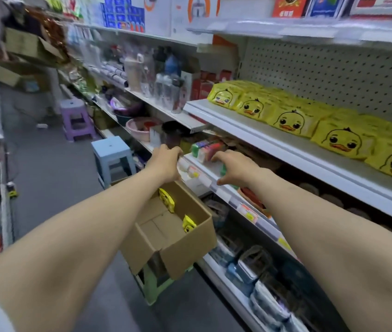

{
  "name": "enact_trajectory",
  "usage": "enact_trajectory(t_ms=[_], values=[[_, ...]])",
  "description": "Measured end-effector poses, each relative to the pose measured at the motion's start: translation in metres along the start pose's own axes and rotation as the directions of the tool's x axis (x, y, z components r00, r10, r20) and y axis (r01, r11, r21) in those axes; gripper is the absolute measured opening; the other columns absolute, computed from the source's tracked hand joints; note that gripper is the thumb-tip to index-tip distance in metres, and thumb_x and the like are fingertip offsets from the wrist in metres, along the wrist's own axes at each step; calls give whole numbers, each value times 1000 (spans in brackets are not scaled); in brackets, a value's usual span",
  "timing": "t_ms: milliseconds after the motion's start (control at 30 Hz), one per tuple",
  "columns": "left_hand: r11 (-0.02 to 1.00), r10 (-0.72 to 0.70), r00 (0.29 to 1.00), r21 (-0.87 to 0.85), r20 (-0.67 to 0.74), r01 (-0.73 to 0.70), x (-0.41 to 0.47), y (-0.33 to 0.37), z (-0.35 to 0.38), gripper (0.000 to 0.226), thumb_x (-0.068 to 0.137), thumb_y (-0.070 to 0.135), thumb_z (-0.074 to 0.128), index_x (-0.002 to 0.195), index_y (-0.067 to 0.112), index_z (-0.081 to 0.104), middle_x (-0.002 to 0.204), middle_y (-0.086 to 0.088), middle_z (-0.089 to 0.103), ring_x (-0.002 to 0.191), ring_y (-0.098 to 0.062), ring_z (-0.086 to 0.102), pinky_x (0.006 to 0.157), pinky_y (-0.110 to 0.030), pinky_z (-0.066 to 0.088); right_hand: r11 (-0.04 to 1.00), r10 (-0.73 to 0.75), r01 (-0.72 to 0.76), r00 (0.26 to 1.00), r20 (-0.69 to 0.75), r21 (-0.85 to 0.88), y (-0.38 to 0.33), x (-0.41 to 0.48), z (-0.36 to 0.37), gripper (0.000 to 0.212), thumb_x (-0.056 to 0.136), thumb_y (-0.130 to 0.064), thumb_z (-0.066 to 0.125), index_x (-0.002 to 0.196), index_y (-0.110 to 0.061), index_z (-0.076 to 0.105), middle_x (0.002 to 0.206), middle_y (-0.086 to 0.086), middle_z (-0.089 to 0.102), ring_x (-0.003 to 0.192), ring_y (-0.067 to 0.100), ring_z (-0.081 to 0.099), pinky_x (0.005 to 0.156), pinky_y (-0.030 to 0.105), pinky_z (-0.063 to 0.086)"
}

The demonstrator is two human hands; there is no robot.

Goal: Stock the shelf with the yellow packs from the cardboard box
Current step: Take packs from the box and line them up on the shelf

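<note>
Head view: both your bare arms reach from the bottom of the frame toward its centre, over the box and up against the shelving.
Left hand: your left hand [166,164] sits at centre frame, back toward the camera and fingers curled away. I cannot tell whether it grips anything or only hooks the shelf edge.
Right hand: your right hand [236,170] is just right of it, fingers spread and loosely bent, holding nothing. It hovers over the front edge of the lower shelf [214,180], beside the small coloured boxes [204,149].
Box: the cardboard box [190,248] stands below centre on a green stool [151,291]. Raised like this and tucked against the shelving, it probably saves you bending and keeps the reach short.
Packs to move: an upper pack [166,200] and a lower pack [189,224] stand on edge against the box's right wall, with bare cardboard floor beside them.
Stocked row: the yellow packs [286,119] run along the shelf [238,125] from centre to right of frame, duck faces outward so shoppers can read them, stacked back toward the pegboard [334,75].
Progress: nearly done, I judge, since only those two show in the box.
Next move: both hands sit above the box, so you would drop them to the two packs.
</note>
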State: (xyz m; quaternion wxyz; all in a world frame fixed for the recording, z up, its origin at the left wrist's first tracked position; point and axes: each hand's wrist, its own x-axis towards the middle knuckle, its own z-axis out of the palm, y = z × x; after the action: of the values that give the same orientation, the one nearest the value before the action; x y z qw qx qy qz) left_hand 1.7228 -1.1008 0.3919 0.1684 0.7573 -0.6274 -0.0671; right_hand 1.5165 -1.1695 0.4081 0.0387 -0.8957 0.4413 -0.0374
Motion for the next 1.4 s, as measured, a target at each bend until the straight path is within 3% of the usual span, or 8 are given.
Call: enact_trajectory(t_ms=[200,433,567,767,867,1000,1167,1400], values=[[998,-13,999,57,47,10,79,-39,28,69,79,18,77,139,28,44,133,-11,43,124,-35,41,94,-48,49,998,27,-30,998,61,50,6,92,39,70,75,-29,83,135,-27,47,137,1,46,118,24,53,92,40,49],[996,-50,977,83,207,33,164,-81,73,75,76,23,80,141,28,43,135,-10,43,126,-33,40,101,-48,44,996,50,-66,974,223,65,27,182,91,68,75,-23,78,134,-29,46,134,3,50,117,27,54,82,34,46],[996,-69,965,73,254,51,198,-105,96,74,75,23,80,141,27,44,130,-10,45,120,-32,45,95,-45,49,992,62,-89,960,274,87,35,215,116,66,76,-19,78,134,-28,47,130,3,50,111,27,55,72,32,42],[998,12,930,60,368,-36,245,-138,137,74,73,17,79,139,22,47,137,-13,42,125,-33,42,101,-44,44,981,133,-173,927,352,87,43,246,155,66,76,-23,77,135,-26,48,133,4,50,120,27,53,89,35,49],[992,75,902,62,424,-111,270,-155,156,71,75,16,77,139,24,46,136,-13,42,127,-33,39,101,-41,42,960,219,-265,909,354,85,42,258,172,62,77,-22,74,134,-26,50,131,3,54,116,26,56,87,34,50],[976,155,845,50,512,-210,305,-182,185,70,78,14,75,139,27,45,138,-11,40,128,-33,40,101,-44,45,914,347,-401,856,383,66,33,271,200,55,79,-23,72,131,-21,52,130,6,56,117,28,56,90,33,49],[947,229,736,28,637,-319,338,-218,221,65,81,25,76,139,25,47,135,-12,44,127,-33,42,104,-43,42,812,483,-579,738,471,75,18,276,245,61,78,-32,78,132,-24,51,136,5,55,121,29,55,94,40,50],[917,274,643,7,715,-400,349,-268,291,57,81,36,75,133,27,52,128,-9,48,125,-31,42,104,-43,41,720,559,-693,606,566,31,2,256,336,48,83,-34,69,127,-23,52,126,7,60,116,30,57,86,36,48]])
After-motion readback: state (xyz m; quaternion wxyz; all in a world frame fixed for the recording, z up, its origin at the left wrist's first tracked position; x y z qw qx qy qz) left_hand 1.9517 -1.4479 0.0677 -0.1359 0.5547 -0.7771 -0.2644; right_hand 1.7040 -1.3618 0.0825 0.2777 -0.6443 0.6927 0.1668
